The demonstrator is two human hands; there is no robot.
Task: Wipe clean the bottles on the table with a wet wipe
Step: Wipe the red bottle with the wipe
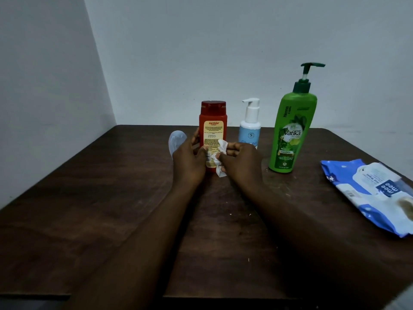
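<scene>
The red bottle [213, 121] stands upright near the middle of the dark wooden table [89, 209], its label side with small print and a barcode turned toward the camera. The left hand [188, 162] is wrapped around the bottle's left side, fingers behind it and thumb lying across the lower label. The right hand [240, 161] is closed on a crumpled white wet wipe [218, 154] and presses it against the bottle's lower right edge — the wipe touches the bottle from about mid-label down toward the base.

Just right of the red bottle, and slightly farther back, stands a small white pump bottle [250, 126] with a pale blue label; its lower part is hidden behind the right hand. Farther right stands a tall green pump bottle [290, 130], upright, well apart from the hands, its dark green pump head pointing right. Behind the left hand, a pale translucent rounded object [176, 139] shows partly — what it is cannot be told.

Near the table's right edge lies a blue-and-white pack of wipes [368, 193], flat, angled, and running out of view.
</scene>
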